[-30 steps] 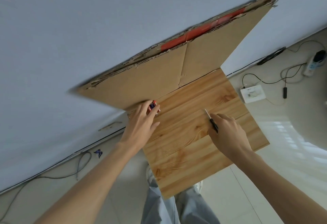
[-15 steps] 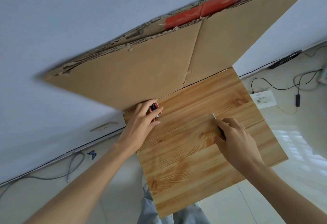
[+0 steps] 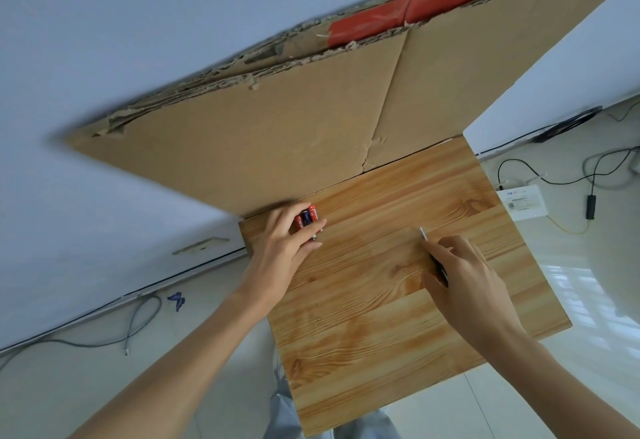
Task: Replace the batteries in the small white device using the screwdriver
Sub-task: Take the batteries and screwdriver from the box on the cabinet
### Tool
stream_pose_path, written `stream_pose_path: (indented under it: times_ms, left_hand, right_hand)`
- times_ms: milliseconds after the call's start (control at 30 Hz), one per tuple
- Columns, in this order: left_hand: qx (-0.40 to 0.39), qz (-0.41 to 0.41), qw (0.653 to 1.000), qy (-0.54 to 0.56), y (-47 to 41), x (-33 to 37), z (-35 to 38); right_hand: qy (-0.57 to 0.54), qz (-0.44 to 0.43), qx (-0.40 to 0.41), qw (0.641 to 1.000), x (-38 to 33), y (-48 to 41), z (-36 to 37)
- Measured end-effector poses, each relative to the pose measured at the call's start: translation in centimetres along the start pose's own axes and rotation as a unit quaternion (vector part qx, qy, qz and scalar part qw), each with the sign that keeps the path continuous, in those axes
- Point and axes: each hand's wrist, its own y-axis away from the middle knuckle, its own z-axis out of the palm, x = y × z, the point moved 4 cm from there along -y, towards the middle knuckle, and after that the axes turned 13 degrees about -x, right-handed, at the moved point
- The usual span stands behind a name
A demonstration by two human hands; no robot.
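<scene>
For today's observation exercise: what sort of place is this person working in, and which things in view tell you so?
Probably a room at home, with a makeshift work spot: a small wooden table backed by cardboard against a plain wall, loose cables and a white box lying on the tiled floor.

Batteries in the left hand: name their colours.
Red and dark blue batteries, head view.

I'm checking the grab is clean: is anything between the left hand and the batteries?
Nothing visible: the left hand is already closed around the batteries at the wooden board's far corner.
</scene>
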Motion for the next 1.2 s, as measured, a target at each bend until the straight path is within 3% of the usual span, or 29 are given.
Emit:
stream_pose_path:
  times_ms: [833,1200]
  left_hand:
    - [0.068,0.002,0.998,-0.001,0.0,1.1,0.7]
    - [0.026,0.071,0.997,-0.010,0.3,9.6,-7.9]
  right_hand:
    - [-0.060,0.040,0.033,0.997,-0.6,1.7,1.1]
    - [-0.149,0.052,0.088,0.984,-4.9,5.4,-5.9]
